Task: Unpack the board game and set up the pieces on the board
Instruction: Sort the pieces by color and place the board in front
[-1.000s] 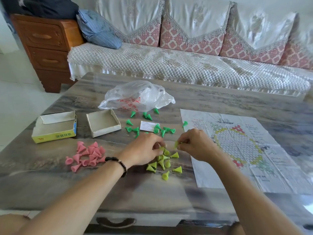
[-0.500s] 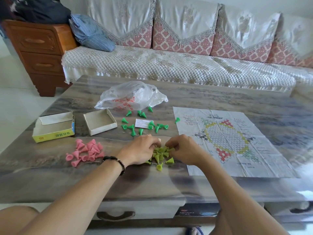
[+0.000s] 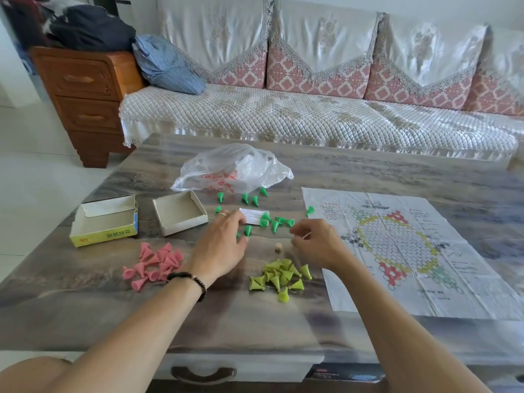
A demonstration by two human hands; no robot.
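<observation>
Two hands over desk centre | my left hand (image 3: 224,245) spread flat, touching scattered green pieces (image 3: 272,221) | right hand (image 3: 317,242) loosely curled, holding nothing I can see, just right of them, nearer the board (image 3: 453,285)

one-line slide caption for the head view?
Both hands, left and right, reach toward scattered green pieces between sorted pink and yellow-green piles, paper board unfolded alongside.

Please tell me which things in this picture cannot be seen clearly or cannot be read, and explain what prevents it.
- Green pieces, head view: some lie under the left hand, so their count is uncertain.
- Right hand: whether its fingertips pinch anything is too small to tell.
- Paper board: its printed text is too small to read, and the right forearm covers its near left edge.
- Plastic bag: crumpled folds hide the contents.
- Small slip: print too small.
</observation>
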